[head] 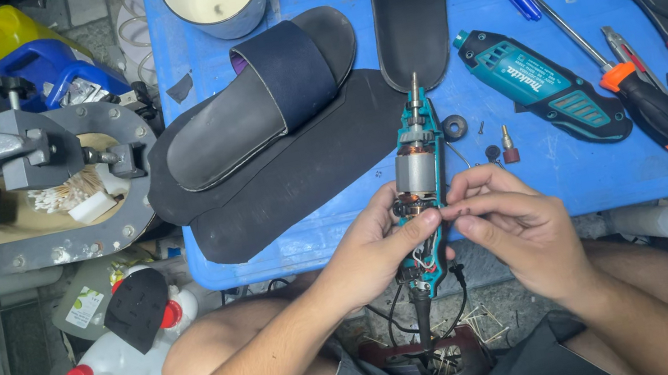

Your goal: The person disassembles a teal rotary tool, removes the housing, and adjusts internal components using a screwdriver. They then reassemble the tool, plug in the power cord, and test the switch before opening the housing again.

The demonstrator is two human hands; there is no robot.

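Your fingers (485, 211) are pinching the middle of the opened rotary tool (419, 191), right hand (511, 229) from one side, left hand (373, 254) curling round the other with the thumb pressing on top. The tool is lying at the near edge of the blue table (587, 170), its bare motor showing, just beside the black rubber sheets (296, 180).

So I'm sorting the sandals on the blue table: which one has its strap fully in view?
The left sandal, lying slantwise on the black rubber sheet. The other sandal points straight up and is cut off by the picture's edge.
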